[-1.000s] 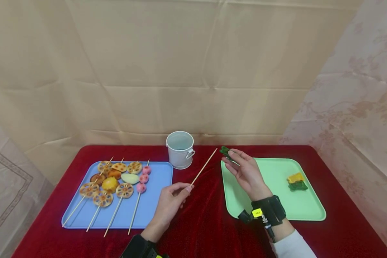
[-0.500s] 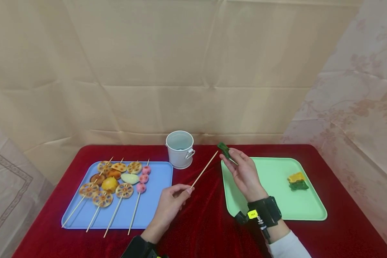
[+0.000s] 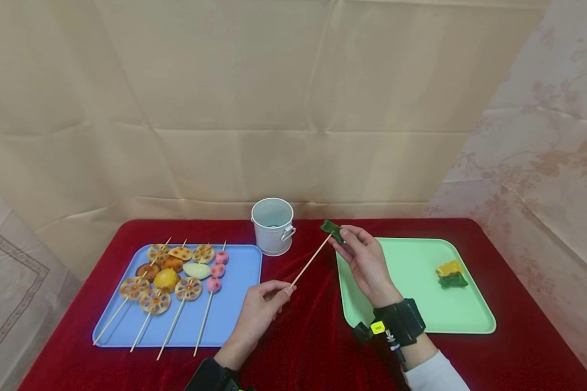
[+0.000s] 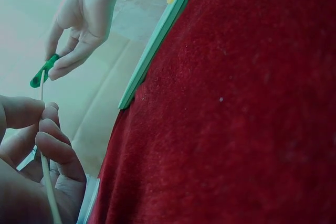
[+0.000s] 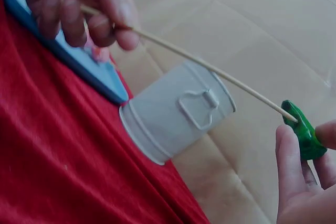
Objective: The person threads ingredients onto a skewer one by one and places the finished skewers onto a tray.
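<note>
In the head view my left hand [image 3: 259,312] pinches a thin wooden skewer [image 3: 310,262] between thumb and fingers, its tip slanting up and to the right. My right hand [image 3: 367,266] pinches a small dark green food piece [image 3: 331,230] by its right end. The skewer's tip meets the green piece [image 5: 303,132], as the right wrist view shows. Whether the tip has gone into it I cannot tell. In the left wrist view the rest of the skewer [image 4: 50,190] runs back beneath my left palm.
A blue tray [image 3: 244,326] on the left bears several loaded skewers with lotus root slices and pink balls. A white pail [image 3: 273,236] stands at the back. The green tray [image 3: 401,320] on the right holds a yellow piece [image 3: 449,268] and another green piece [image 3: 453,280].
My right hand has moved slightly left and brought the green piece, now turned, from beside the skewer's tip onto it. My left hand has barely moved.
</note>
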The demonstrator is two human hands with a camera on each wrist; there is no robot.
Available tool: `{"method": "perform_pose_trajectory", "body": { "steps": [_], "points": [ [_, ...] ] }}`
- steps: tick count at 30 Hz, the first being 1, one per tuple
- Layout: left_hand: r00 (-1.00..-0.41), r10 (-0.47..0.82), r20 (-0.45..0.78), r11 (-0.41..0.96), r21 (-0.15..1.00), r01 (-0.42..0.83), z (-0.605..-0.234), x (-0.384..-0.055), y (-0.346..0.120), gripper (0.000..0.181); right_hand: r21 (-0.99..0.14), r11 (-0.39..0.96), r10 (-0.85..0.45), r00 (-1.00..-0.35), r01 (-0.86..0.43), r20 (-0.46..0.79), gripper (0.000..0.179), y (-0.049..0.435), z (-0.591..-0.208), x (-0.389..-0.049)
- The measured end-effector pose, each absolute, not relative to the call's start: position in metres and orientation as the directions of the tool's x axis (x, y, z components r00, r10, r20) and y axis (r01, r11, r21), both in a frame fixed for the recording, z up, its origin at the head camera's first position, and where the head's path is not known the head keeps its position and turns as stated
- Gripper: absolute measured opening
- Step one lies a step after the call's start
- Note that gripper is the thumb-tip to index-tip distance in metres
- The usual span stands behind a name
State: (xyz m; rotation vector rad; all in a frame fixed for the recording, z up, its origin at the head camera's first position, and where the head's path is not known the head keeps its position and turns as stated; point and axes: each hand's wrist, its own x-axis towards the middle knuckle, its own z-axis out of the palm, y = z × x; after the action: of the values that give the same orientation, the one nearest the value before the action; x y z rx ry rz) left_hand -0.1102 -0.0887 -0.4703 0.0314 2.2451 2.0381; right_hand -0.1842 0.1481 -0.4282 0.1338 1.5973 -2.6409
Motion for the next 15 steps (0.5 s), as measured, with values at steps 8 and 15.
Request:
{"method": "perform_pose_trajectory", "body": {
  "steps": [8, 15],
  "points": [
    [-0.993, 0.087, -0.075, 0.106, 0.992, -0.066, -0.4698, -0.1097, -0.0883, 0.02, -0.924, -0.378, 0.001, -0.998, 0.059, -0.064, 0.029, 0.1472, -0.4283, -0.182],
    [-0.995, 0.077, -0.068, 0.086, 0.994, -0.062, -0.4697, -0.1088, -0.0873, 0.02, -0.934, -0.351, 0.0, -0.998, 0.065, -0.07, 0.029, 0.1455, -0.4276, -0.1799]
  ]
}}
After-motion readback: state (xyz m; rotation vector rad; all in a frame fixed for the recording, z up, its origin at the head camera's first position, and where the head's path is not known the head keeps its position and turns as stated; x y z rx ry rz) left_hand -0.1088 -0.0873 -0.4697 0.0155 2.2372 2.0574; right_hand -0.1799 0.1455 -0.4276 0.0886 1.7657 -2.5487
